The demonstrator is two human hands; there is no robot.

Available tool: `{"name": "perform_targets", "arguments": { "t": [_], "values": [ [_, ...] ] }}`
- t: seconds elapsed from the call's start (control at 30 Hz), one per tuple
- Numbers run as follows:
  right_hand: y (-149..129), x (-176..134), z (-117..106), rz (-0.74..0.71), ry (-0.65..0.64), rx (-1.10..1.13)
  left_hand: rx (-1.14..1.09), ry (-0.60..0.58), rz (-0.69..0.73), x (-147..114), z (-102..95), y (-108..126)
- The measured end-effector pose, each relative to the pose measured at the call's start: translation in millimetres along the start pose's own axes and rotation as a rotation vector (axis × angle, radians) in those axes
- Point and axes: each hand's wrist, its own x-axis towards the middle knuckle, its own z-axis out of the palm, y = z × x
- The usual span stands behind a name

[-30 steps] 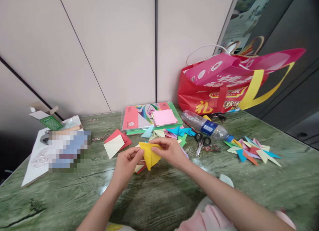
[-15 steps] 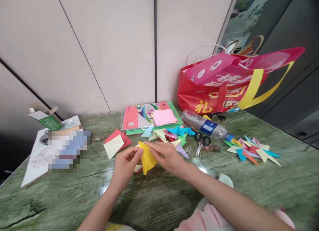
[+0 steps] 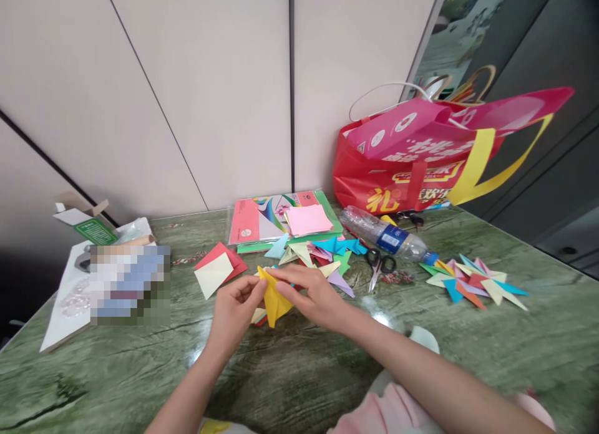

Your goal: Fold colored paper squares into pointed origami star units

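A folded piece of yellow paper (image 3: 276, 303) is held up between both hands, pointed at its top and bottom. My left hand (image 3: 239, 303) pinches its left edge with thumb and forefinger. My right hand (image 3: 311, 294) grips the right side, thumb on the near face and fingers behind the top edge. Below the paper, partly hidden by my hands, lie some coloured paper pieces (image 3: 258, 317). Just beyond my right hand is a scatter of folded paper pieces (image 3: 299, 253) in several colours. Left of my hands rest a cream square sheet (image 3: 213, 275) and a red sheet (image 3: 223, 255).
Behind lies a pack of coloured paper (image 3: 255, 219) with pink squares (image 3: 309, 219) on it. To the right are scissors (image 3: 377, 267), a plastic bottle (image 3: 390, 237), folded paper stars (image 3: 472, 281) and a red bag (image 3: 369, 172). A green box (image 3: 96, 230) stands far left.
My right thumb has moved slightly left and up across the yellow paper, and the paper's right side has drawn in a little. My left hand stays nearly still.
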Motion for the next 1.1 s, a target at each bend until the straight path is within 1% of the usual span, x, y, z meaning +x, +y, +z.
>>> {"name": "perform_targets", "arguments": {
  "t": [0.13, 0.23, 0.3, 0.37, 0.5, 0.7, 0.97, 1.1],
  "values": [
    [2.2, 1.6, 3.0, 0.204, -0.031, 0.206, 0.017, 0.013, 0.011, -0.6, 0.5, 3.5],
    [8.3, 2.9, 4.4, 0.251, -0.058, 0.353, 0.038, 0.028, 0.022, -1.2, 1.0, 5.8],
    [13.2, 3.5, 5.3, 0.278, -0.046, 0.417, 0.057, 0.027, 0.03, -1.3, 1.2, 6.1],
    [17.4, 3.6, 6.4, 0.339, -0.03, 0.482, 0.073, 0.02, 0.033, -1.2, 1.3, 6.0],
    [19.8, 2.5, 8.3, 0.452, -0.043, 0.605, 0.064, 0.016, 0.008, -1.8, 2.0, 7.4],
    [13.9, 2.0, 6.3, 0.49, -0.053, 0.628, 0.103, 0.019, -0.013, -2.3, 2.1, 8.0],
    [17.3, 2.2, -1.0, 0.573, -0.186, 0.725, 0.121, 0.003, -0.033, -1.9, 1.8, 2.4],
    [19.9, 1.6, -2.6, 0.576, -0.228, 0.752, 0.119, 0.004, -0.037, -2.4, 2.0, 1.8]
  ]
}}
